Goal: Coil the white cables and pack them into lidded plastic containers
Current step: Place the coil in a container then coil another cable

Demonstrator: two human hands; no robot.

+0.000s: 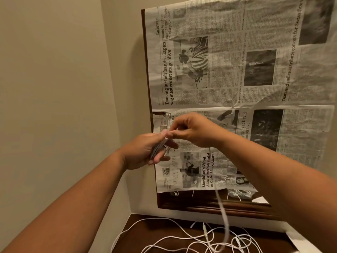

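Between two hands [144, 152] [196, 131], one white cable [158, 148]

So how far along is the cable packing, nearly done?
Early, it seems. Done: nothing visible, and no container shows in this view. In hand: the left hand grips a small coil while the right hand pinches that cable's tail, which hangs to the table. Left: loose white cables lie tangled there uncoiled, and all the packing.
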